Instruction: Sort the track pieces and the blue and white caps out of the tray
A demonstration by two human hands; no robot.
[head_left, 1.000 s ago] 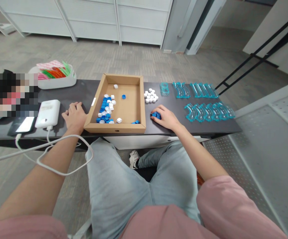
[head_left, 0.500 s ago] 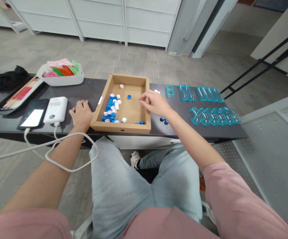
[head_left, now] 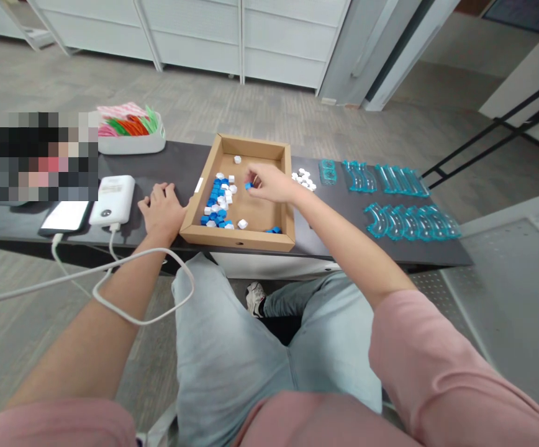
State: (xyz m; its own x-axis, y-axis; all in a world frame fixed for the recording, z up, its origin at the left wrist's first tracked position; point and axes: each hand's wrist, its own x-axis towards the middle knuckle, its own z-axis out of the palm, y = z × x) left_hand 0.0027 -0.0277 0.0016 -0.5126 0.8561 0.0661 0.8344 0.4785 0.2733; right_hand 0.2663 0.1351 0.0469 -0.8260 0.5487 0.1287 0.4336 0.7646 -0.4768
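A: Hands first, please.

B: Right hand [head_left: 272, 184]: one, reaching in over the cardboard box [head_left: 236, 239], thumb and forefinger nearly together, gripping a blue hexagonal block [head_left: 249, 185]. Left hand [head_left: 161, 211]: one, palm down on the dark table [head_left: 185, 164], fingers loosely spread, holding nothing; thumb side at the box's left wall, touching or just beside, cannot tell.

A: Position of the gripped block?

B: Inside the box, at the right hand's fingertips, on their left. From the left hand: rightward and slightly forward, beyond the box wall and a heap of blocks [head_left: 217, 186]. Right hand nearer. Long axis: none evident. Clearance above the box floor: cannot tell.

A: Appearance?

B: Small, compact, saturated blue, faceted; partly covered by fingers.

A: Continue outward.

B: Between the hands: the heap, blue and white mixed. Beyond the right fingertips: one white hexagonal block [head_left: 237, 159]. Nearer the body than the right hand: blue blocks [head_left: 274, 230], box's near right corner. Right of the right hand, outside the box: white hexagonal blocks [head_left: 303, 179], clustered; farther right, clear teal plastic tracks, straight [head_left: 402, 180] and curved [head_left: 412, 222]. Left of the left hand: white power bank [head_left: 112, 200], cabled.
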